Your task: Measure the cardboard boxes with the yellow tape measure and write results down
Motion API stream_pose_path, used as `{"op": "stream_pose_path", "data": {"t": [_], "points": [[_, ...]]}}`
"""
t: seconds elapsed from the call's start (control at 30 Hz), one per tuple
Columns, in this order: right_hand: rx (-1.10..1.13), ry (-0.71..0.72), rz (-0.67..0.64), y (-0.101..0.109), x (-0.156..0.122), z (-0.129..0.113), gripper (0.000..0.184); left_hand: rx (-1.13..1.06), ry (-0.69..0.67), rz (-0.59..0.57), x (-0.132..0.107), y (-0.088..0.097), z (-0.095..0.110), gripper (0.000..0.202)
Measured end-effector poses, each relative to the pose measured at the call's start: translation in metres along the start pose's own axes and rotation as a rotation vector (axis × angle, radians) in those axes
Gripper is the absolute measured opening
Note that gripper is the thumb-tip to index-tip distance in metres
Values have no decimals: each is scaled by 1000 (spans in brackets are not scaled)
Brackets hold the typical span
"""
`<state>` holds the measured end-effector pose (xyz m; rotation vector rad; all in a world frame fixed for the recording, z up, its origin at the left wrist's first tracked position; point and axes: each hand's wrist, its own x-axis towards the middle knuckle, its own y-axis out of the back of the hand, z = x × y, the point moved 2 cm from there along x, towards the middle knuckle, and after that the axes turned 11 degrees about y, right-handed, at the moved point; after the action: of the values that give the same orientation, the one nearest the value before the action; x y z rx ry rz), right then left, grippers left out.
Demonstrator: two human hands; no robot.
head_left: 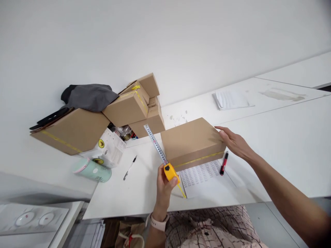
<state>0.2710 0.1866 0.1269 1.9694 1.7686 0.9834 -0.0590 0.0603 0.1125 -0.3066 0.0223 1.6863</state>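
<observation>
A closed cardboard box (192, 141) sits on the table (144, 196), covering part of a printed sheet (200, 181). At the box's near left corner, the left hand (163, 187) has its grip closed around a yellow tape measure (171, 173), whose blade (157, 145) slants out beside the box's left end. The right hand (234, 144) lies against the box's right end; I cannot tell whether its grip pinches the cardboard. Just below that end is a red-and-black marker (224, 164). Left of the box lies a pen (130, 167), then farther left a mint-green case (97, 171). More cartons (125, 110) are piled behind and left of it; loose papers (231, 100) lie behind and right.
</observation>
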Motion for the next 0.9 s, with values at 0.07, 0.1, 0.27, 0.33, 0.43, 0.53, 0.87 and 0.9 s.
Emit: {"op": "stream_pose_path", "data": {"t": [0.07, 0.1, 0.27, 0.33, 0.43, 0.53, 0.87, 0.9], "points": [[10, 69, 0, 3, 5, -18, 57, 13, -27, -21, 12, 3, 12, 69], [4, 102, 11, 6, 10, -27, 55, 19, -53, -31, 18, 5, 20, 68], [-167, 186, 172, 13, 47, -54, 48, 49, -168, -80, 44, 7, 59, 57], [-226, 242, 228, 8, 62, -59, 51, 62, -166, -94, 55, 3, 68, 55], [-300, 304, 212, -2, 81, -65, 54, 57, -150, -99, 70, -3, 75, 56], [-416, 266, 158, -9, 98, -73, 57, 36, -206, -66, 73, -10, 80, 58], [-443, 207, 100, -20, 124, -84, 68, 33, -5, -421, 25, -85, 10, 66], [-424, 206, 80, -20, 124, -85, 72, 25, 29, -449, 22, -91, 0, 64]]}}
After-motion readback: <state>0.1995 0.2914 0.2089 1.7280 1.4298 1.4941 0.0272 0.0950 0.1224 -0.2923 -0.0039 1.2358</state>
